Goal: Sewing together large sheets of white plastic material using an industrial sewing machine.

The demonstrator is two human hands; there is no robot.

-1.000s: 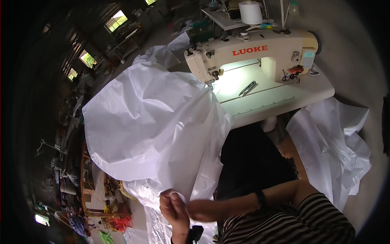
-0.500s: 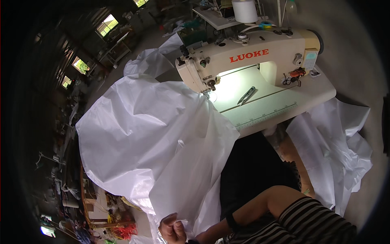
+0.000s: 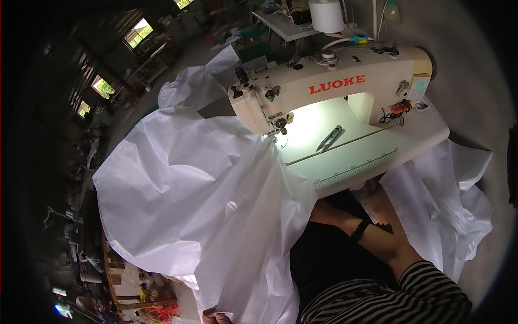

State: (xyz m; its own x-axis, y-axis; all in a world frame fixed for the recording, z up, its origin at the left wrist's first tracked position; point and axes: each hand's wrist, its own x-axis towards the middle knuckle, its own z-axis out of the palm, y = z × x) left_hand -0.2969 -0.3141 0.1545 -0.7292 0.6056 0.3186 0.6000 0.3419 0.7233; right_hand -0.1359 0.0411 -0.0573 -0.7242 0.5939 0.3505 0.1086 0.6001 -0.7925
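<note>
Sheet (image 3: 172, 194) pinched by left fingers (image 3: 209, 315), right hand (image 3: 327, 212) now nearer machine (image 3: 291, 86), grip hidden

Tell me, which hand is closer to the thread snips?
Right. The right hand is by the sewing table's near edge, below the thread snips; the left hand is farther, down-left, pinching the white sheet.

Mostly dim; glare under mach. (image 3: 340, 70); edges warped.

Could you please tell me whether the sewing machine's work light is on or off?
On: a bright glow lights the bed under the sewing machine's arm, around the snips.
</note>
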